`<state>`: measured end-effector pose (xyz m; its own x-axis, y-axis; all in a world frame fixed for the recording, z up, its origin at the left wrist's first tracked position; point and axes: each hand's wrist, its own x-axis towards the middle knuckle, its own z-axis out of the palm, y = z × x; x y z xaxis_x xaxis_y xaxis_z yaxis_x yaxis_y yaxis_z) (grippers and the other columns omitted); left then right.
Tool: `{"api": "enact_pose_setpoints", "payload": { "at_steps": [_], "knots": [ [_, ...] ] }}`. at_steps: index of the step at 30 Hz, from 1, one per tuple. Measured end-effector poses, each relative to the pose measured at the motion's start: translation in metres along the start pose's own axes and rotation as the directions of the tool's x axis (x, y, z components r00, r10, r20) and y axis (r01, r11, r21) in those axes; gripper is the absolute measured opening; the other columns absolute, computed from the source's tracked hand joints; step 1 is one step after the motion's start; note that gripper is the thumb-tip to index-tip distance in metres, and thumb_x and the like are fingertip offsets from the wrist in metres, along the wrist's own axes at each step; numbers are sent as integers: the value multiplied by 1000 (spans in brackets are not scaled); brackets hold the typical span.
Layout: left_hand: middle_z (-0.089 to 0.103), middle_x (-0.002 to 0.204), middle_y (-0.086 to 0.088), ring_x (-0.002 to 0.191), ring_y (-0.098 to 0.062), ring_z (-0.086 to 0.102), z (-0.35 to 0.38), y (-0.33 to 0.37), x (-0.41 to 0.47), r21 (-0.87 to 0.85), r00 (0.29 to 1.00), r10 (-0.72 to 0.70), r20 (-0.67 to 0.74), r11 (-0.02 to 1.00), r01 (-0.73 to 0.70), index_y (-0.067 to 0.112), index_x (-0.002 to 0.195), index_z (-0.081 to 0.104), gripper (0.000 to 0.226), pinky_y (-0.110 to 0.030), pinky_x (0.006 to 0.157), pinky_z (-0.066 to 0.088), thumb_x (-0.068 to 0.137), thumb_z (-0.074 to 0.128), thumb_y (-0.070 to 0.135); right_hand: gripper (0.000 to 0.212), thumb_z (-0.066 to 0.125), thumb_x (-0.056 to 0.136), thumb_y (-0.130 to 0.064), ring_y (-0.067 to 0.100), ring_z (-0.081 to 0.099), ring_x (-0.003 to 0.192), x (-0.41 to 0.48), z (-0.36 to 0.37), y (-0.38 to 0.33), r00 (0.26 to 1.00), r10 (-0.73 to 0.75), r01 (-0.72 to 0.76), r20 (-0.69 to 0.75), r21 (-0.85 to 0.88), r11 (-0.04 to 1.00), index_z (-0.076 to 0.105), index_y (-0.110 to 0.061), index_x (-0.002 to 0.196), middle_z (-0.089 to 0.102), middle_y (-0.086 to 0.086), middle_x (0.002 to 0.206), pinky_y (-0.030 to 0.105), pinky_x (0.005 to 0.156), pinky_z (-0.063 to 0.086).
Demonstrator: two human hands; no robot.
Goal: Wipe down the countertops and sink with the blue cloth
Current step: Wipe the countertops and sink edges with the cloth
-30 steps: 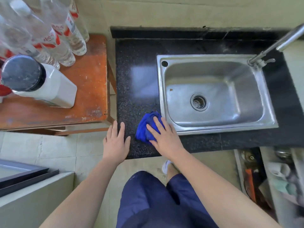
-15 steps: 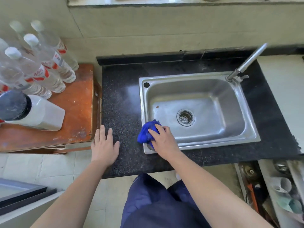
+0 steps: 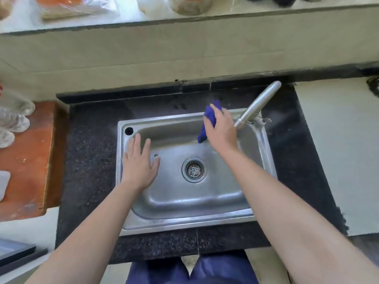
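Note:
The steel sink (image 3: 184, 222) is set into a black speckled countertop (image 3: 90, 165). My right hand (image 3: 220, 130) grips the blue cloth (image 3: 209, 119) at the sink's back rim, just left of the faucet (image 3: 257, 104); part of the cloth hangs down over the back wall of the basin. My left hand (image 3: 138, 166) lies flat with straight, spread fingers over the left side of the sink, beside the rim. The drain (image 3: 193, 170) sits in the middle of the basin.
An orange wooden table (image 3: 26, 160) with plastic bottles (image 3: 12, 121) stands left of the counter. A pale surface (image 3: 336, 152) adjoins the counter on the right. A ledge (image 3: 184, 15) with bags and jars runs above the back wall.
My right hand carried the cloth from the sink's front left corner to the back rim near the faucet. My left hand moved from the counter's front edge onto the sink's left side.

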<state>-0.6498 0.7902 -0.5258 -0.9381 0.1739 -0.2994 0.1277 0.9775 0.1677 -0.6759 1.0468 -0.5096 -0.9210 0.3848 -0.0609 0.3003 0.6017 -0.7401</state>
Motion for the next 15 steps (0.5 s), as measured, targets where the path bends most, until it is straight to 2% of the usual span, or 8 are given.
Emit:
{"api": "enact_pose_setpoints", "payload": {
  "at_steps": [5,6,8,10,12,13,15],
  "knots": [
    [-3,165,-12,152,-31,-3,-6,19,49,13,996,86,30,996,-87,15,156,19,67,-50,121,12,100,41,45,45,66,93,-21,25,56,120,53,-13,-20,940,-17,72,-340,149,986,60,-9,136,54,15,134,0,98,22],
    [-5,165,-12,152,-30,-4,-7,20,58,13,994,102,31,995,-102,15,156,18,67,-50,121,12,100,41,45,45,65,94,-22,23,55,123,56,-14,-23,924,-26,95,-382,163,982,59,-10,137,52,14,137,-1,100,21],
    [-8,165,-12,152,-30,-6,-6,22,74,15,990,130,47,991,-131,16,156,16,67,-49,121,10,101,40,44,51,61,97,-31,23,47,134,61,-10,-21,891,-26,108,-454,157,982,52,-10,142,44,16,146,10,111,24],
    [-10,165,-11,152,-29,-8,-2,20,87,19,986,155,60,988,-156,17,157,14,67,-49,121,9,101,39,45,70,52,98,-50,30,25,148,63,0,-7,911,45,-29,-410,44,999,34,-11,154,22,22,160,30,121,17],
    [-10,165,-12,152,-30,-8,4,15,96,28,982,175,68,984,-177,17,157,14,67,-49,121,10,101,39,45,88,39,95,-70,35,1,152,60,10,13,944,242,-278,-225,-144,950,15,-14,159,-4,21,165,44,124,3],
    [-9,165,-12,152,-30,-8,7,12,100,33,981,180,69,983,-182,16,157,15,68,-50,121,10,101,40,44,90,34,95,-73,35,-6,153,59,15,22,937,324,-345,-130,-215,913,9,-16,160,-11,19,165,47,124,-1],
    [-8,165,-13,152,-31,-7,12,2,106,46,982,172,72,983,-176,16,157,15,68,-51,120,10,100,41,44,79,29,100,-65,33,-12,153,61,21,36,945,326,-316,-22,-316,895,8,-20,161,-14,17,165,47,124,-5]
  ]
}}
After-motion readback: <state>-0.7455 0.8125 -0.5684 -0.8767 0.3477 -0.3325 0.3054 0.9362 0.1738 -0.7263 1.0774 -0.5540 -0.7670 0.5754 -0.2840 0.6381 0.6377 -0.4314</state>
